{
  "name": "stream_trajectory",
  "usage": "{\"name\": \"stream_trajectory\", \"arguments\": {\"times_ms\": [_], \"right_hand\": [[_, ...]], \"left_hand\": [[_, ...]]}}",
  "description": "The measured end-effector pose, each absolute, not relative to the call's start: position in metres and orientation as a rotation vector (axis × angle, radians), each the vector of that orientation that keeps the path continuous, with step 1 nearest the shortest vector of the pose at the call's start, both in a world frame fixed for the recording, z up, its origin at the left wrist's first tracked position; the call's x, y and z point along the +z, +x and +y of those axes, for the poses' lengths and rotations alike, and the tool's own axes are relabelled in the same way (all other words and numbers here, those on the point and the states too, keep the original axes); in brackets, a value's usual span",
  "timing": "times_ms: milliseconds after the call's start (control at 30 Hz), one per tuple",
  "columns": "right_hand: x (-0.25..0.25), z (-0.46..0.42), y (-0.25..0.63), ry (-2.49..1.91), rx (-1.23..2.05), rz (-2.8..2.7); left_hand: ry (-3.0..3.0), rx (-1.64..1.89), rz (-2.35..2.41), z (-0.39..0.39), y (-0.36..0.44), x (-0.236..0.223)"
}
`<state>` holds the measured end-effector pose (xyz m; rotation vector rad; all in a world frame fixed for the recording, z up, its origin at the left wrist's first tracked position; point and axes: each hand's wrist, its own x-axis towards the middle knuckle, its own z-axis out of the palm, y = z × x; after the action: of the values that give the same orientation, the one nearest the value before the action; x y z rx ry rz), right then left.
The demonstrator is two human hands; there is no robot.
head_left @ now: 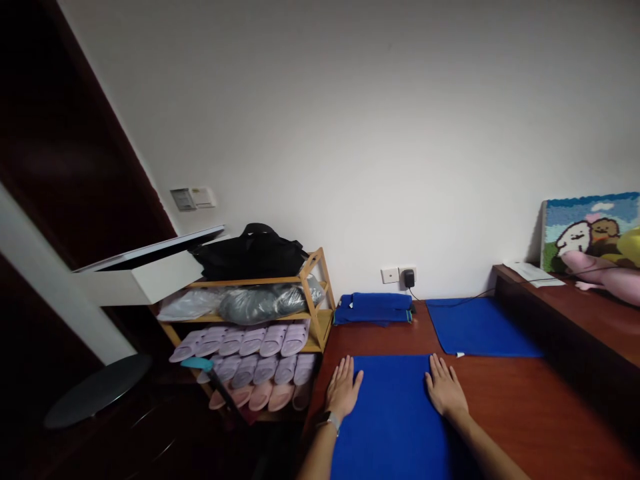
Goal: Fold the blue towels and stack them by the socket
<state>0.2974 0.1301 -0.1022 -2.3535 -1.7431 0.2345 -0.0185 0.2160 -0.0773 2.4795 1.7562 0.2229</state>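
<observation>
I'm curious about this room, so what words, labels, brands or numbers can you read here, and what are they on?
Nothing can be read for certain.
Switch panel on the wall: markings too small to read.
Papers on the wooden ledge: too small and blurred to read.
Black plug adapter in the wall socket: no readable lettering.
</observation>
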Motion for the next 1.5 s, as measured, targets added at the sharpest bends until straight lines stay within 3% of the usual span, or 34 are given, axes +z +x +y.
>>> {"name": "stream_trajectory", "arguments": {"times_ms": [433, 800, 1000, 1200, 1333, 1500], "right_hand": [[-0.093, 0.130, 0.295, -2.388, 0.234, -1.751], [-0.090, 0.128, 0.296, -2.377, 0.255, -1.767], [-0.091, 0.129, 0.296, -2.365, 0.250, -1.758], [-0.095, 0.128, 0.299, -2.356, 0.198, -1.906], [-0.096, 0.130, 0.299, -2.364, 0.204, -1.931], [-0.090, 0.130, 0.297, -2.378, 0.220, -1.815]], "left_hand": [[2.500, 0.266, 1.808, 0.223, -0.023, -0.091], [2.493, 0.219, 1.790, 0.218, -0.019, -0.072], [2.639, 0.337, 1.444, 0.190, 0.073, -0.055], [2.542, 0.383, 1.037, 0.165, 0.191, -0.066], [2.471, 0.354, 1.062, 0.171, 0.198, -0.078], [2.657, 0.289, 1.091, 0.190, 0.149, -0.085]]}}
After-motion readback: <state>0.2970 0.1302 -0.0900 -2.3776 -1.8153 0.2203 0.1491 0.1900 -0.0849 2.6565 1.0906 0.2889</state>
